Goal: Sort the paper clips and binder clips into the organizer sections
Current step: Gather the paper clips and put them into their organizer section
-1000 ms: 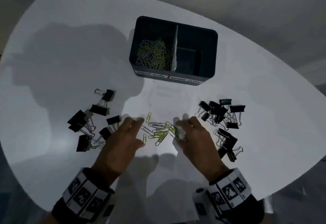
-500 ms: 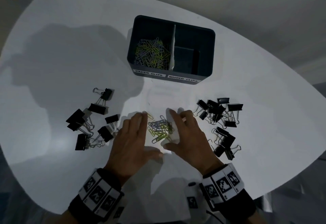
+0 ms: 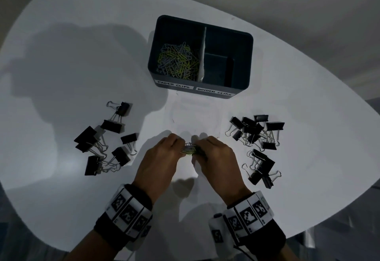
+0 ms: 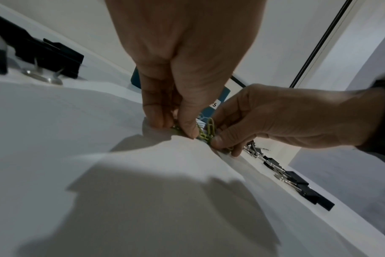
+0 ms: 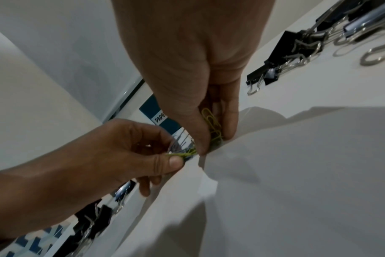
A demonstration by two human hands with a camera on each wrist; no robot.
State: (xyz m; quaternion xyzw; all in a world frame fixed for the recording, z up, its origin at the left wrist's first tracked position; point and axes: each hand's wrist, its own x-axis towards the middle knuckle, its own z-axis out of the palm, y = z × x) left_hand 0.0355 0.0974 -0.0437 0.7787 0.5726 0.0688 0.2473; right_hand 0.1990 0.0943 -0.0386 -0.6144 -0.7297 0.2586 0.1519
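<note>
Yellow-green and grey wire paper clips bunch between your fingertips — your left hand and right hand both pinch them.

Two hands, one organizer, two heaps of binder clips

One organizer has two sections; binder clips lie in a left heap of about eight and a right heap; exact count unclear.

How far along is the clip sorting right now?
Done: a heap of paper clips lies in the organizer section labelled PAPER CLIPS. In hand: the left hand and right hand pinch the last loose bunch of paper clips between them at the table. Left: the BINDER CLIPS section shows no clips; the left binder clips and right binder clips lie unsorted.
</note>
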